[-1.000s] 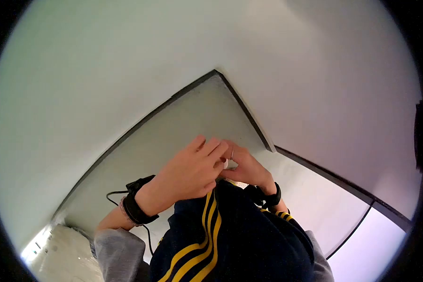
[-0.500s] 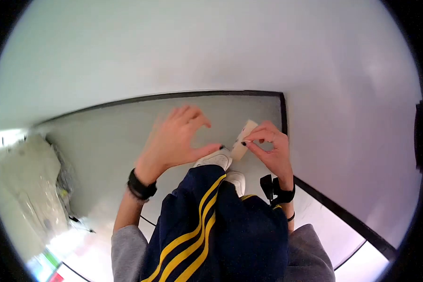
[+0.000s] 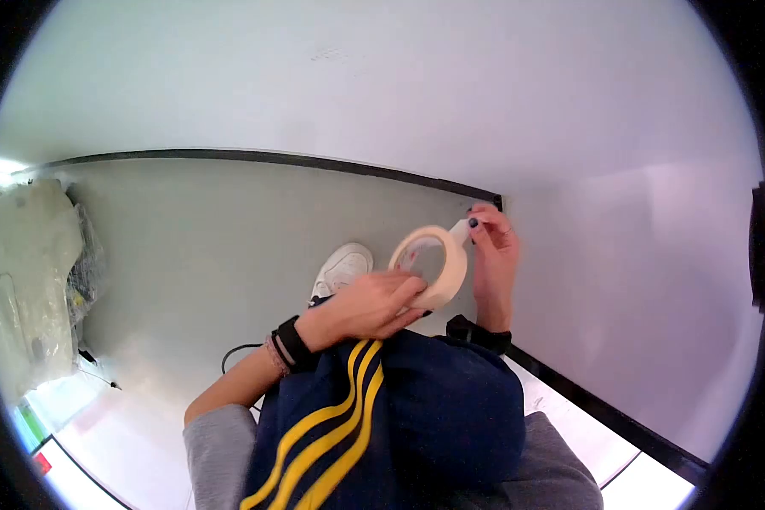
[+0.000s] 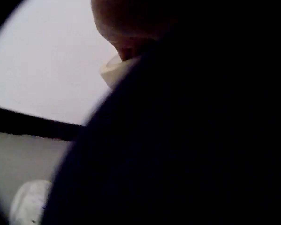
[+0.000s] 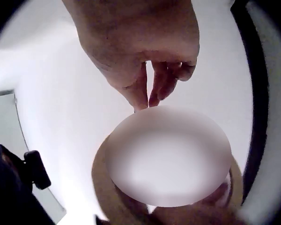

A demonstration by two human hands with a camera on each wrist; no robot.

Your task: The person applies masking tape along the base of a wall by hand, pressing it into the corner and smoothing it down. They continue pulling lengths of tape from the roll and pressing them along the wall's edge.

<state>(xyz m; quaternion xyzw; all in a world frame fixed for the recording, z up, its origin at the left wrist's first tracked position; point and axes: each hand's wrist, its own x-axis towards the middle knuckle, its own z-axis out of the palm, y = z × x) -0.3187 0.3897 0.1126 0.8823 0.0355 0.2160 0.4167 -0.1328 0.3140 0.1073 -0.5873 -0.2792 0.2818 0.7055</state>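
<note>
A roll of cream tape point(image 3: 452, 276) is held by the left hand point(image 3: 370, 304), its thumb at the ring's inner side and fingers around the lower rim. A short free end of tape point(image 3: 460, 229) stands off the roll's top. The right hand point(image 3: 495, 259) pinches that end between thumb and finger. In the left wrist view dark cloth hides most of the scene; part of the left hand point(image 4: 126, 21) and the roll's edge point(image 4: 113, 72) show. The right wrist view has the right hand point(image 5: 145, 47) above the roll point(image 5: 103, 180), a pale blurred oval covering its middle.
White walls with a dark baseboard point(image 3: 272, 156) meet in a corner ahead. A white shoe point(image 3: 346, 265) stands on the grey floor point(image 3: 187, 246). Plastic-wrapped items point(image 3: 34, 280) lie at the far left. Dark trousers with yellow stripes point(image 3: 450, 408) fill the lower middle.
The left hand, spread and apart from the roll half a second ago, now grips it. The roll has turned to show its ring, and the right hand has moved slightly up, pinching the tape end.
</note>
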